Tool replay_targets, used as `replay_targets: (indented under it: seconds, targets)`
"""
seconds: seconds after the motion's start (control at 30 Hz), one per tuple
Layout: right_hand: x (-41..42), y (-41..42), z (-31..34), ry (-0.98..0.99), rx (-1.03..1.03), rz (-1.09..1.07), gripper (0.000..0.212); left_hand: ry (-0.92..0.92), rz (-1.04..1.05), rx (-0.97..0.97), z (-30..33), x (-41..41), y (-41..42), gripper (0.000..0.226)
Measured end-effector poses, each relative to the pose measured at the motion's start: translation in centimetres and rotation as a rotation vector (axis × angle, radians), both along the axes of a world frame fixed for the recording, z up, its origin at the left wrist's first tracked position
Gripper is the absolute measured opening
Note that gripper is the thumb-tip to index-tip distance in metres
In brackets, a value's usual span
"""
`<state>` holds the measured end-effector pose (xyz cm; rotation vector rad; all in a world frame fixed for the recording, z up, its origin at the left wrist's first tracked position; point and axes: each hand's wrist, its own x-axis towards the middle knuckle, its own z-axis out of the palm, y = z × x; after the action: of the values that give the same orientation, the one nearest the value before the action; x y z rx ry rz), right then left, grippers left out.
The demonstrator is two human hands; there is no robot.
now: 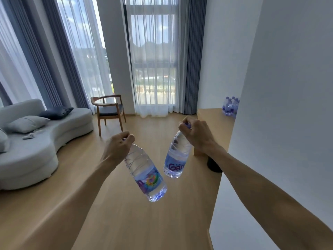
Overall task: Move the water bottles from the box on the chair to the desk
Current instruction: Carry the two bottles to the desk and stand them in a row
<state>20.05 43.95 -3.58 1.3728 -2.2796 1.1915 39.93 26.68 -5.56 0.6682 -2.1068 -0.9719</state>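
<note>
**A:** So where are the bottles right now?

**B:** The person's got one in each hand, both held out over the wooden floor (144,222). The left hand (118,146) is curled round the neck and cap of a clear water bottle (145,175), which hangs tilted with its base swinging toward the middle. The right hand (195,133) grips the purple cap end of a second water bottle (176,156), also tilted, label facing the camera.

**A:** Touching each other?

**B:** Nope, the bottoms are near but apart. The hands are well apart too, arms stretched forward.

**A:** And the desk?

**B:** The desk (212,121) is a light wood one on the right, partly hidden behind a white wall corner (270,123). A cluster of bottles (230,106) already stands on its far end, against the wall.

**A:** What else is in the room?

**B:** A wooden armchair (109,110) with a dark seat by the sheer curtains (153,69), and a pale grey sofa (41,143) on the left with cushions and a white game controller (29,135) on it.
</note>
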Motion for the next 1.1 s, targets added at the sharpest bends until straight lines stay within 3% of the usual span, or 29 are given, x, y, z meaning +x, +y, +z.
replay_targets:
  seconds: [0.67,1.1]
  targets:
    - [-33.5,-23.7,0.6,-0.03,0.008,0.045,0.029,0.003,0.073,-0.008,0.3,-32.8,-22.8,0.034]
    - [-53.1,-40.0,-0.7,-0.041,0.045,-0.089,0.029,0.018,-0.022,-0.027,-1.6,-54.1,-42.0,0.037]
